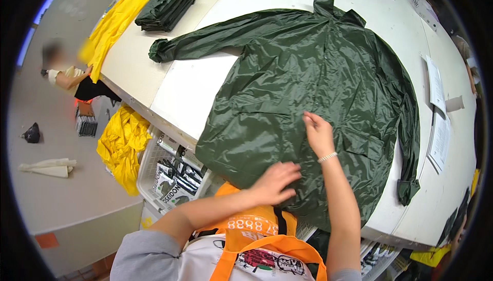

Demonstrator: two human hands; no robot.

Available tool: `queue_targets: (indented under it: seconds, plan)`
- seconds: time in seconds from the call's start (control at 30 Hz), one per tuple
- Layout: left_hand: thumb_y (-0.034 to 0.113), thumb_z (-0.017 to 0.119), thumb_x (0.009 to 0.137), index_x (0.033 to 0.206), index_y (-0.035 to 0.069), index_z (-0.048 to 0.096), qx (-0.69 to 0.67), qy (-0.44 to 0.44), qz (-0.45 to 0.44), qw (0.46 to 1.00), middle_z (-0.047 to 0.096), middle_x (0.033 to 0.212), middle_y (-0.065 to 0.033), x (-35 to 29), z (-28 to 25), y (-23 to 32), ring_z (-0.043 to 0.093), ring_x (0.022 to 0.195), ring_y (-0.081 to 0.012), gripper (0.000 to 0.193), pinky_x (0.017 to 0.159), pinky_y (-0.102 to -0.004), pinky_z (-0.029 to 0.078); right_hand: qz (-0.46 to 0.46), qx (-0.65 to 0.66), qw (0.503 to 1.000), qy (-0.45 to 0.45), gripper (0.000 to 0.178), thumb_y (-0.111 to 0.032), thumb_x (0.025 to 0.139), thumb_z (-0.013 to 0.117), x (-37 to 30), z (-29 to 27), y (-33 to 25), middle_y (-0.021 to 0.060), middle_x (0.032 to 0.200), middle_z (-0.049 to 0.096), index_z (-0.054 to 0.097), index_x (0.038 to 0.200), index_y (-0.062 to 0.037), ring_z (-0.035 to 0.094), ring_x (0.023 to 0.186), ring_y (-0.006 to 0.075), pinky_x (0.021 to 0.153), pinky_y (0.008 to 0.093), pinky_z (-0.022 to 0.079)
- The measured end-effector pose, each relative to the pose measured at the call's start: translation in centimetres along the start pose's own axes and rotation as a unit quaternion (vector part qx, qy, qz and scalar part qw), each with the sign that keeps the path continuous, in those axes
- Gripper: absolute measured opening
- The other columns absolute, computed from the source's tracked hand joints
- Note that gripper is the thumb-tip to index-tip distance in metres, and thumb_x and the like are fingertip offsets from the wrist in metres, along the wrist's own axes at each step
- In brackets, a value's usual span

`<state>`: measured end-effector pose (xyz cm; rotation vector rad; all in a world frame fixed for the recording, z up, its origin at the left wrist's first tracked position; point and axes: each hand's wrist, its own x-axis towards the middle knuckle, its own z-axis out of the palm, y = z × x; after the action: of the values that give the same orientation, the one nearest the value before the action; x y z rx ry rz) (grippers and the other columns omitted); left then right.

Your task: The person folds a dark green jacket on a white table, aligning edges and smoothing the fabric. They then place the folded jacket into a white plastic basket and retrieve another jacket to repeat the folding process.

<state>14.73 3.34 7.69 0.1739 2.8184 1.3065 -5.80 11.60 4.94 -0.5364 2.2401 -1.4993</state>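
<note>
A shiny dark green rain jacket (267,86) lies spread front up on the white table, its collar at the far end and its hem toward me. One sleeve stretches out to the left, while the other hangs down along the right side. My left hand (277,182) is over the lower front near the hem, fingers stretched and a little apart, holding nothing. Farther up, at the front closure, my right hand (319,134) has its fingers bent together, seemingly pinching the jacket's front edge; the fingertips are partly hidden.
A stack of folded dark green garments (164,8) sits far left beside a yellow garment (128,14), which another person (67,78) touches. Below the table's left edge are a white basket (146,178) of packets and a yellow heap (123,142). Paper sheets (439,142) lie at right.
</note>
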Motion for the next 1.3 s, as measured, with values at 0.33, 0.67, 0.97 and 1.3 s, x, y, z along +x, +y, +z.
queue_targets:
  seconds: [0.33,0.67,0.97,1.3]
  plan:
    - [0.016,0.071,0.075,0.119,0.004,0.052,0.127,0.13,-0.075,0.98,0.051,0.12,-0.0143,0.0,-17.4,-17.8,0.046,0.114,-0.0343,0.049,0.095,-0.0417,0.039,0.058,-0.073,0.995,0.047,0.01,-0.008,0.079,0.068,1.8,9.0,-1.9,0.0101,0.089,0.067,0.07,0.087,-0.0027,0.063,0.071,0.0205,0.066,0.0308,0.049]
    - [0.027,0.082,0.063,0.106,0.007,0.051,0.109,0.152,-0.054,0.981,0.051,0.125,-0.0122,0.1,-16.3,-20.5,0.046,0.116,-0.0321,0.057,0.096,-0.0422,0.035,-0.082,-0.288,0.952,0.059,0.022,0.0,0.077,0.065,-5.5,9.4,-1.0,-0.0019,0.114,0.065,0.068,0.095,-0.0125,0.066,0.082,0.0221,0.067,0.0299,0.054]
    - [0.016,0.073,0.074,0.109,0.006,0.06,-0.013,0.139,-0.145,0.98,0.062,0.098,-0.0069,1.9,-19.1,-22.2,0.058,0.089,-0.0193,0.038,0.077,-0.0313,0.047,0.087,-0.363,0.927,-0.034,0.031,-0.024,0.081,0.065,-1.7,12.4,-8.0,0.0119,0.106,0.062,0.06,0.105,-0.0048,0.063,0.087,0.0335,0.073,0.0406,0.052]
    - [0.01,0.069,0.077,0.08,0.007,0.066,0.051,0.163,-0.154,0.973,0.06,0.078,-0.0036,3.9,-19.1,-22.0,0.059,0.067,-0.0192,0.006,0.06,-0.0299,0.047,-0.044,-0.321,0.946,-0.03,0.023,-0.022,0.086,0.062,4.3,19.5,-8.0,0.0111,0.091,0.055,0.052,0.099,-0.0058,0.059,0.082,0.0304,0.068,0.0393,0.049]
